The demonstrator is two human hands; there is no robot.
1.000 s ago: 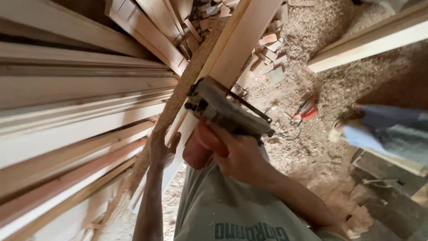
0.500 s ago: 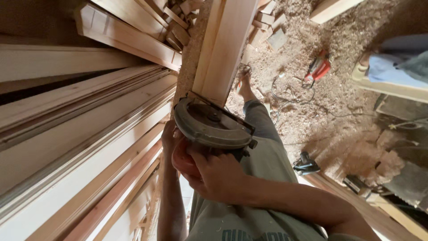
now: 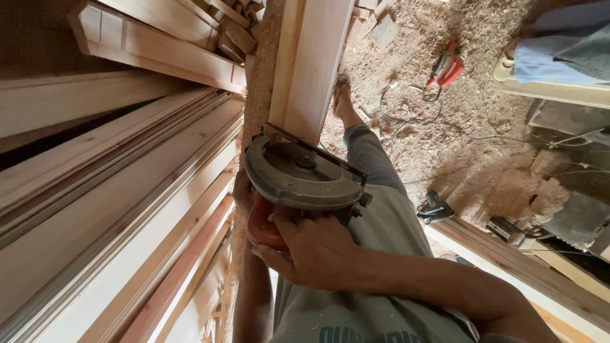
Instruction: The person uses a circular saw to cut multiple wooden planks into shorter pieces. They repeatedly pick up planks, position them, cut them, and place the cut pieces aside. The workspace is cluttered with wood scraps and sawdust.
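Gripping one circular saw [image 3: 304, 174] by its red handle, the right hand [image 3: 311, 251] has its fingers clamped around the grip. The left hand [image 3: 243, 190] sits mostly hidden behind the saw's round grey metal guard, so whether its fingers are closed cannot be told. The saw rests against the end of one pale, smooth wooden plank [image 3: 314, 60]. Many long moulded timbers [image 3: 114, 209] stack at the left. Sawdust [image 3: 470, 127] covers the floor, where one red power tool [image 3: 445, 68] lies.
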